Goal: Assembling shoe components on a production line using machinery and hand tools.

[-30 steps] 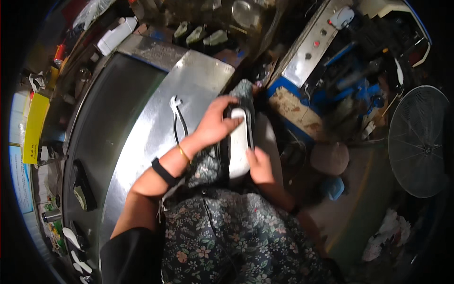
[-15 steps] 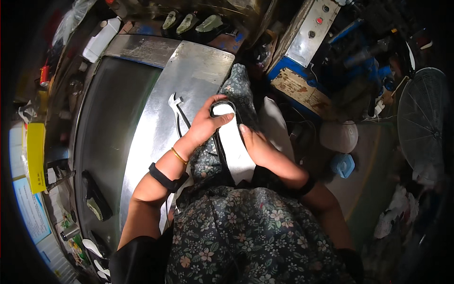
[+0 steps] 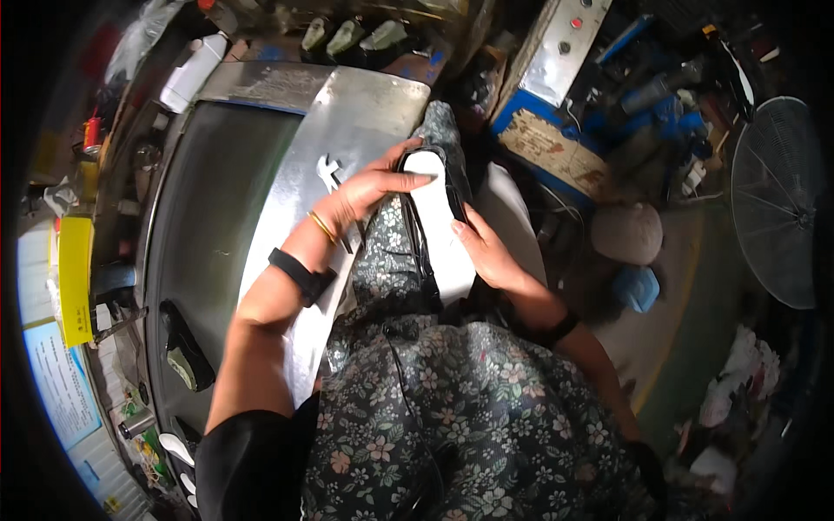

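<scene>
On my lap, over the floral cloth, lies a black shoe with a long white insole facing up, its rounded heel end pointing away from me. My left hand grips the far end, thumb laid across the white surface and fingers round the black edge. Along the right side, my right hand holds the shoe with its thumb on the insole's edge; its other fingers are partly hidden underneath. Just left of my left hand, lasting pincers rest on the metal plate, handles partly covered by my arm.
A dark conveyor belt runs along the left, carrying a black shoe. Several shoes with greenish lasts stand at the back. A control box rises at the back right; a round stool and fan are at right.
Both hands have moved away from me with the shoe, toward the lap's far end. My left thumb lies straighter across the insole. The whole view has shifted slightly.
</scene>
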`<state>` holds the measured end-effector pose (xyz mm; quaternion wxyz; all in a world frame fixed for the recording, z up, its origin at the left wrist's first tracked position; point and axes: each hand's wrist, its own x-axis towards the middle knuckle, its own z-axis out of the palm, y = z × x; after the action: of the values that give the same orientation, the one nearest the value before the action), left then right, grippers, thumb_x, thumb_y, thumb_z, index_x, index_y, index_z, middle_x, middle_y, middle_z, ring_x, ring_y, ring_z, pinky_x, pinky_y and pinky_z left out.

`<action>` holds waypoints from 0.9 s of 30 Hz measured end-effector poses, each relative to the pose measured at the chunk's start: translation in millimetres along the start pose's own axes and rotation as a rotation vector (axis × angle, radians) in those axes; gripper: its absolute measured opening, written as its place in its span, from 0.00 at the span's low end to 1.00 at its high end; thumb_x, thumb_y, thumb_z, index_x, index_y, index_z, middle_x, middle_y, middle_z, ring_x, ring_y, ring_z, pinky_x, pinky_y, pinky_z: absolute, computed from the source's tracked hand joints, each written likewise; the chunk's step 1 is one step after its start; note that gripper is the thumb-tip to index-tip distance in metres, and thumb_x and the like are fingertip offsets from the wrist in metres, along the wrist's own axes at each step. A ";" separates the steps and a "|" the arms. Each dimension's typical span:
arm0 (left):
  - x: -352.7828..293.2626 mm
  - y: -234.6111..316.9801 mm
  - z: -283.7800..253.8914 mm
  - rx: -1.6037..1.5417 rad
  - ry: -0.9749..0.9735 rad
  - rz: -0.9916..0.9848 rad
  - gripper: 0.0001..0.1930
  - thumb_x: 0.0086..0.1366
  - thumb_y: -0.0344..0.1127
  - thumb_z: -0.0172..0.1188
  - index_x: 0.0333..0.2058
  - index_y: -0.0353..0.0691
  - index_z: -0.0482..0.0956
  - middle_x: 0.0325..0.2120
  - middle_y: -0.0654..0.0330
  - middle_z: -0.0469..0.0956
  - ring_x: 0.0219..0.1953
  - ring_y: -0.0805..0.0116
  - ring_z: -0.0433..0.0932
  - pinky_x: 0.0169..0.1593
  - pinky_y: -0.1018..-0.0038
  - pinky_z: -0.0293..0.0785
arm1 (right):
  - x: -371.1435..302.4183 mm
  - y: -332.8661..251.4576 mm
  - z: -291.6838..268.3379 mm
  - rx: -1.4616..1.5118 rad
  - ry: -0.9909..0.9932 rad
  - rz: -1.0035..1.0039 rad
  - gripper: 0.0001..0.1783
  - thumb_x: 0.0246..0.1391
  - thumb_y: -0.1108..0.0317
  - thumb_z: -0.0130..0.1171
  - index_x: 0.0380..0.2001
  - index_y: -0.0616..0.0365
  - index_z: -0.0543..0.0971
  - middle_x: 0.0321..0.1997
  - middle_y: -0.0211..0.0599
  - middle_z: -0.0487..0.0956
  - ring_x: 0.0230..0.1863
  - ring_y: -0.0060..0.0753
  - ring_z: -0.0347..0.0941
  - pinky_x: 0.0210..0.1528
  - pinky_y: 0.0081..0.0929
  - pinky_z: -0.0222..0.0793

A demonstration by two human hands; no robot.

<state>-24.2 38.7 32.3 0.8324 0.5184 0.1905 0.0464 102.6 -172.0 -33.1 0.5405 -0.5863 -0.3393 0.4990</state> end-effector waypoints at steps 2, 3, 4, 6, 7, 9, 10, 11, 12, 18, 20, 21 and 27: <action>-8.7 -20.6 25.6 -0.215 0.289 0.112 0.40 0.60 0.35 0.65 0.65 0.31 0.52 0.58 0.49 0.67 0.60 0.61 0.66 0.63 0.71 0.62 | 9.5 -9.7 12.7 0.083 0.015 -0.009 0.31 0.68 0.59 0.47 0.66 0.66 0.56 0.58 0.42 0.71 0.56 0.26 0.65 0.60 0.23 0.62; -15.5 -32.5 43.8 0.339 0.605 0.167 0.42 0.61 0.38 0.65 0.65 0.27 0.51 0.60 0.46 0.64 0.62 0.60 0.64 0.64 0.71 0.60 | 12.7 -25.4 23.4 0.165 0.038 0.014 0.30 0.68 0.60 0.47 0.66 0.66 0.56 0.57 0.42 0.71 0.55 0.26 0.66 0.59 0.23 0.62; -30.2 -37.4 60.5 0.554 0.677 0.158 0.44 0.61 0.39 0.66 0.66 0.25 0.49 0.62 0.43 0.61 0.64 0.60 0.61 0.65 0.71 0.58 | 12.2 -33.8 31.8 0.250 0.058 0.043 0.30 0.68 0.61 0.47 0.66 0.66 0.56 0.56 0.42 0.71 0.55 0.26 0.66 0.58 0.23 0.63; -54.1 -41.0 56.1 0.275 0.594 0.036 0.43 0.62 0.36 0.64 0.66 0.25 0.48 0.62 0.43 0.61 0.65 0.61 0.59 0.66 0.71 0.56 | 8.4 -26.3 32.3 0.266 0.037 0.073 0.28 0.68 0.62 0.45 0.65 0.66 0.58 0.55 0.41 0.72 0.55 0.26 0.67 0.58 0.23 0.63; -72.4 -47.5 44.5 0.316 0.463 0.052 0.42 0.63 0.36 0.63 0.66 0.23 0.46 0.64 0.42 0.59 0.66 0.59 0.58 0.67 0.70 0.54 | 0.0 -15.4 29.8 0.247 0.011 0.031 0.28 0.69 0.61 0.45 0.65 0.65 0.58 0.56 0.42 0.72 0.55 0.26 0.66 0.59 0.24 0.62; -90.4 -46.5 35.0 0.194 0.268 0.023 0.40 0.66 0.34 0.59 0.66 0.24 0.44 0.66 0.43 0.54 0.67 0.59 0.56 0.68 0.70 0.52 | -9.6 -10.5 32.8 0.202 -0.019 -0.075 0.29 0.69 0.60 0.45 0.66 0.65 0.57 0.58 0.43 0.71 0.57 0.26 0.65 0.61 0.25 0.61; -82.2 -43.0 27.8 0.172 0.280 0.013 0.39 0.69 0.42 0.55 0.66 0.25 0.45 0.67 0.46 0.53 0.68 0.61 0.56 0.68 0.70 0.52 | -4.7 -10.3 29.2 0.204 -0.030 -0.070 0.29 0.69 0.60 0.45 0.66 0.65 0.57 0.58 0.43 0.71 0.57 0.26 0.65 0.61 0.25 0.61; -74.4 -47.7 24.7 -0.131 0.456 0.085 0.38 0.70 0.47 0.51 0.66 0.26 0.47 0.66 0.46 0.56 0.67 0.60 0.57 0.67 0.70 0.53 | -6.1 -27.3 35.0 0.275 -0.036 0.019 0.30 0.69 0.59 0.45 0.66 0.66 0.56 0.59 0.44 0.70 0.58 0.28 0.65 0.61 0.25 0.60; -56.8 -56.2 24.3 -0.431 0.615 0.163 0.37 0.71 0.51 0.47 0.66 0.27 0.49 0.65 0.46 0.58 0.67 0.59 0.58 0.67 0.71 0.55 | -5.2 -37.5 39.3 0.343 -0.031 0.101 0.31 0.68 0.58 0.46 0.66 0.67 0.55 0.60 0.46 0.69 0.58 0.29 0.65 0.61 0.26 0.60; -17.5 -22.2 54.3 1.415 0.858 -0.341 0.25 0.71 0.47 0.36 0.31 0.34 0.78 0.27 0.42 0.81 0.31 0.43 0.81 0.40 0.54 0.76 | -1.0 -61.1 55.9 -0.471 0.086 0.210 0.39 0.65 0.55 0.48 0.65 0.75 0.49 0.56 0.72 0.68 0.59 0.61 0.67 0.59 0.40 0.62; -17.6 -7.7 50.2 1.458 0.754 -0.322 0.25 0.72 0.49 0.36 0.33 0.36 0.77 0.28 0.42 0.81 0.31 0.44 0.81 0.40 0.54 0.76 | -2.7 -52.9 59.2 -0.465 0.088 0.193 0.39 0.65 0.55 0.47 0.65 0.75 0.48 0.56 0.73 0.67 0.58 0.62 0.68 0.59 0.41 0.63; -23.7 -12.9 38.1 1.334 0.688 -0.281 0.25 0.73 0.49 0.37 0.46 0.29 0.71 0.34 0.35 0.79 0.38 0.38 0.79 0.45 0.53 0.75 | -0.1 -47.2 57.5 -0.391 0.104 0.076 0.38 0.65 0.55 0.46 0.65 0.75 0.48 0.57 0.73 0.67 0.58 0.63 0.67 0.59 0.41 0.63; -68.0 -70.4 78.2 0.741 0.749 0.025 0.31 0.72 0.48 0.45 0.63 0.28 0.54 0.54 0.33 0.68 0.56 0.40 0.70 0.59 0.62 0.66 | -7.4 -11.0 56.6 -0.459 0.278 -0.304 0.32 0.66 0.63 0.46 0.65 0.71 0.51 0.59 0.65 0.68 0.60 0.58 0.67 0.60 0.42 0.62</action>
<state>-66.9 -78.4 19.1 0.4676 0.7281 0.4722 0.1681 48.3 -160.1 -16.2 0.5037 -0.6981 -0.4499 0.2379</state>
